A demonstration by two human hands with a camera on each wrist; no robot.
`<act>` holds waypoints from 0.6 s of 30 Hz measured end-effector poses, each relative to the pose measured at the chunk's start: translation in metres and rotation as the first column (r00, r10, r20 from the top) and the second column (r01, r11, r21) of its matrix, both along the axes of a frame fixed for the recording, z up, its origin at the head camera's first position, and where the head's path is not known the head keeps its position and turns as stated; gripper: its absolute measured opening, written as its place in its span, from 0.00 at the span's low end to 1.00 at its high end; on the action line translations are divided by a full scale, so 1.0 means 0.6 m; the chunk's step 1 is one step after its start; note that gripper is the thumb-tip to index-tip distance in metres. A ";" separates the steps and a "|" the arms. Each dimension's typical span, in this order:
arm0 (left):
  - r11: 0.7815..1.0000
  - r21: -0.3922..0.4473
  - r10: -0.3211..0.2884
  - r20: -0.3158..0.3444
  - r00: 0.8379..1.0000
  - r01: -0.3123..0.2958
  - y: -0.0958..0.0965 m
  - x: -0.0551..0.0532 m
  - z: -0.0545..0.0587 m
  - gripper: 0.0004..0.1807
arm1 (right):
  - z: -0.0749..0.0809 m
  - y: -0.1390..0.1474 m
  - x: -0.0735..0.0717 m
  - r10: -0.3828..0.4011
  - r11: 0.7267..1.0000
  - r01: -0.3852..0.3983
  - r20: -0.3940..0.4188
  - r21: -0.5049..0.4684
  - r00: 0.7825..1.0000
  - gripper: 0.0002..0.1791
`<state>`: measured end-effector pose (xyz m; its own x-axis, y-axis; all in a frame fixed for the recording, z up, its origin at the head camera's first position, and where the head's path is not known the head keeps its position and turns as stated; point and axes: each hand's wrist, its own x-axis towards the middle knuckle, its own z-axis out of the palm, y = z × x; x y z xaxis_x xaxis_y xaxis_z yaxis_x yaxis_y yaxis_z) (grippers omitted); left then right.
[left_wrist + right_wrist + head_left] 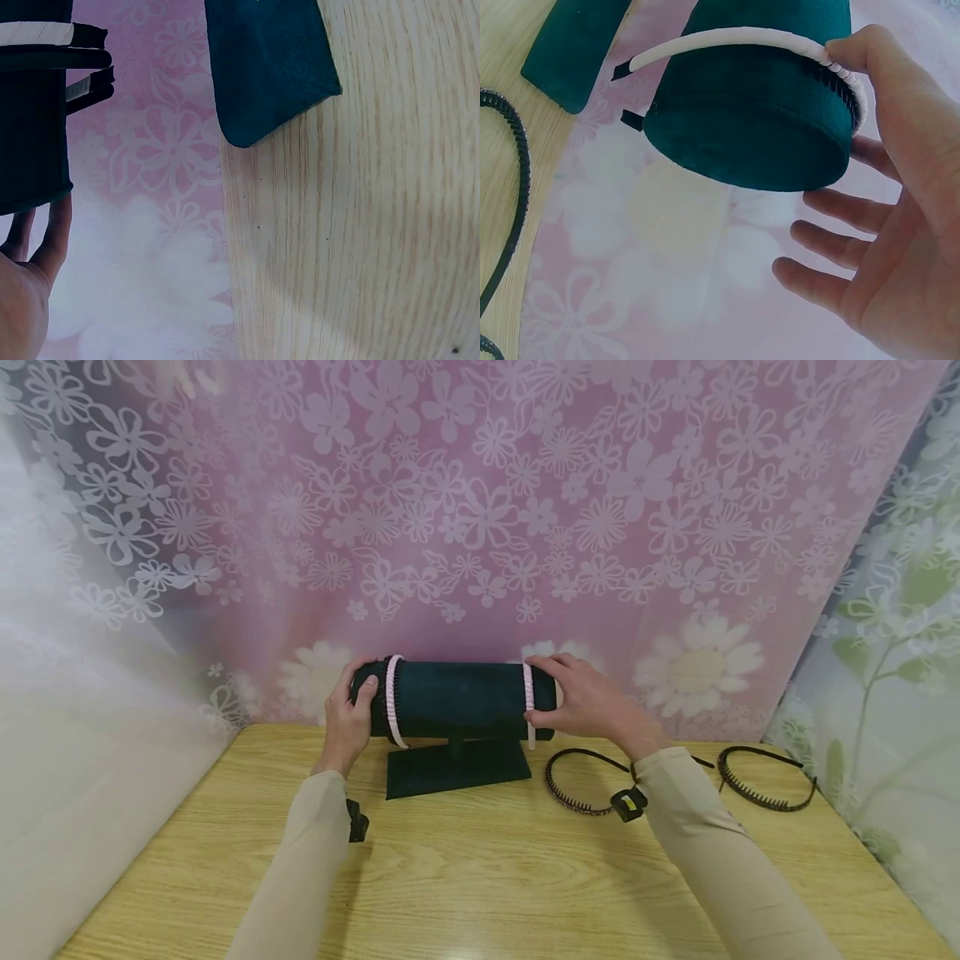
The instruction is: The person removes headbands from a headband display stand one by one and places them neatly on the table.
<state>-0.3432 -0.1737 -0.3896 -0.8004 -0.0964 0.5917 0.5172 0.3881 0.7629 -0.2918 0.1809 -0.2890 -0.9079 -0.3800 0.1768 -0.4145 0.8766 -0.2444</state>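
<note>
A dark green velvet headband stand (463, 700), a horizontal roll on a flat base, stands near the back of the table. My left hand (347, 725) grips the roll's left end, thumb in front. Close to that thumb, a pink headband (391, 697) sits around the roll, with a black headband (52, 58) beside it in the left wrist view. At the right end, my right hand (588, 700) pinches another pink headband (735, 37) between thumb and forefinger. That band arches over the roll, its black-tipped ends sticking out past the velvet; the other fingers are spread.
Black toothed headbands lie on the wooden table (465, 877) to the right: one (573, 802) partly behind my right wrist, another (765, 802) farther right. A floral curtain (480, 527) hangs right behind the stand.
</note>
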 end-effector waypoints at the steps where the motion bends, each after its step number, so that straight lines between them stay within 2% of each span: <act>1: 1.000 0.000 0.001 0.001 1.000 -0.001 0.000 0.000 0.000 0.24 | 0.000 0.001 0.000 -0.003 1.000 0.003 0.003 0.001 1.000 0.49; 18: 1.000 0.013 0.006 0.005 1.000 -0.006 0.001 0.001 0.000 0.23 | -0.006 0.019 -0.002 -0.006 1.000 0.006 0.017 -0.019 1.000 0.47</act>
